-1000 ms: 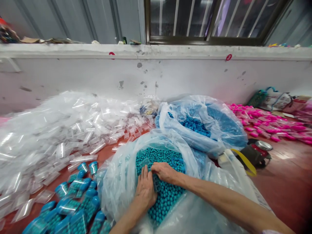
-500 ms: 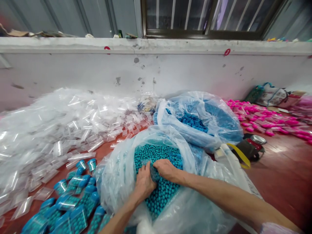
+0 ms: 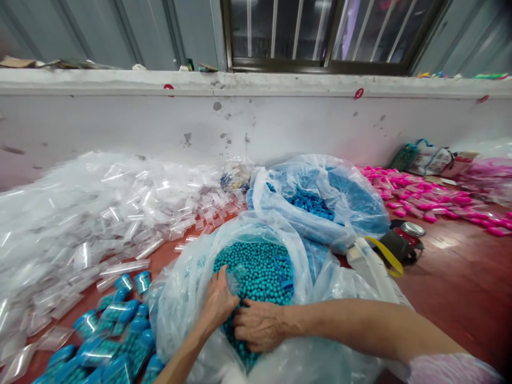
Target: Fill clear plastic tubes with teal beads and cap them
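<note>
A large translucent sack [image 3: 182,298] stands in front of me, its mouth wide, full of teal beads [image 3: 260,269]. At the left side of the opening, my left hand [image 3: 218,298] grips a small clear bag [image 3: 237,278] over the beads. My right hand [image 3: 258,324] reaches down into the beads just to the right of it, its fingertips partly sunk among them; whether they hold any is hidden. A few blue pieces [image 3: 285,272] lie on the beads at the right side.
Filled teal packets [image 3: 102,352] lie at the lower left, below a heap of clear empty bags [image 3: 100,208]. Behind stands a sack of blue pieces [image 3: 360,205]. Pink packets [image 3: 432,200], a red jar [image 3: 408,232] and a yellow strap [image 3: 390,258] are at the right.
My right hand has left the small bag and moved down into the beads. My left hand has shifted left with the bag. The view has turned slightly right.
</note>
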The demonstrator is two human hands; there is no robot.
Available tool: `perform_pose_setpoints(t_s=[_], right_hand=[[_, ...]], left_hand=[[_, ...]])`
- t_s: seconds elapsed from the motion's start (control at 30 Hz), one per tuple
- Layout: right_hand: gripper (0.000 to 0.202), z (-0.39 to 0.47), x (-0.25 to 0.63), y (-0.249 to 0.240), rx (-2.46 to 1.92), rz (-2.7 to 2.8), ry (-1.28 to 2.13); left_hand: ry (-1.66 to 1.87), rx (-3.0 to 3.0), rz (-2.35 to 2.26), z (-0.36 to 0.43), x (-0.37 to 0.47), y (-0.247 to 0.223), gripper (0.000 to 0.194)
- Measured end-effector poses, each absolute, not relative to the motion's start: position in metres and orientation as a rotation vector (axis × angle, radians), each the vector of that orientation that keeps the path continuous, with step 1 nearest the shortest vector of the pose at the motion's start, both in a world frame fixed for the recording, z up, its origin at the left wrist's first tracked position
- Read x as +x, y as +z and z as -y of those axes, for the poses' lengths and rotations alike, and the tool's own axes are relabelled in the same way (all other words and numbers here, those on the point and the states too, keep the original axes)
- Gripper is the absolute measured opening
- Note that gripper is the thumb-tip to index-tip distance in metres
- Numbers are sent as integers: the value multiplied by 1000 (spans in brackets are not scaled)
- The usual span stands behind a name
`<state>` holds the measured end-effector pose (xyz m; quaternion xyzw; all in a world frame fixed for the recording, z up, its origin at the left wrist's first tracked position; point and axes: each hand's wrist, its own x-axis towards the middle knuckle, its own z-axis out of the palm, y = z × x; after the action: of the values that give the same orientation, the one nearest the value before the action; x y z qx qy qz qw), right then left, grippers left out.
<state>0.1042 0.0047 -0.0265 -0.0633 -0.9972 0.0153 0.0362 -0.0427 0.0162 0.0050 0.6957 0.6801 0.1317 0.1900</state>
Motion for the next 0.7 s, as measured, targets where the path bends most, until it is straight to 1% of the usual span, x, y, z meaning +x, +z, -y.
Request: perform_pose_setpoints(t_s=[0.17,0.23,0.37,0.43,0.53,0.63,0.7], right_hand=[[23,-32,122,-24,-573,3022,14],[25,-41,127,-22,-743,2945,76],[22,-73,137,-16,-1090,2474,488],[27,-98,142,-16,-1251,2212,623],[26,-136,149,-19,-1335,2061,675],[25,-159,152,-26,-1362,1952,751],[25,-163,152,-31,-1372,1895,827]], left_hand=[[296,1947,-1898,-8,-42,14,74],[233,1971,-1847,-2,-37,18,75],[69,1901,-1751,4,-23,17,74],[19,1805,-1776,3,-15,13,76],[22,1748,-1879,0,-7,6,80],[120,1721,-1973,-3,-2,-1,79],[195,1698,-1957,-6,0,-6,80]])
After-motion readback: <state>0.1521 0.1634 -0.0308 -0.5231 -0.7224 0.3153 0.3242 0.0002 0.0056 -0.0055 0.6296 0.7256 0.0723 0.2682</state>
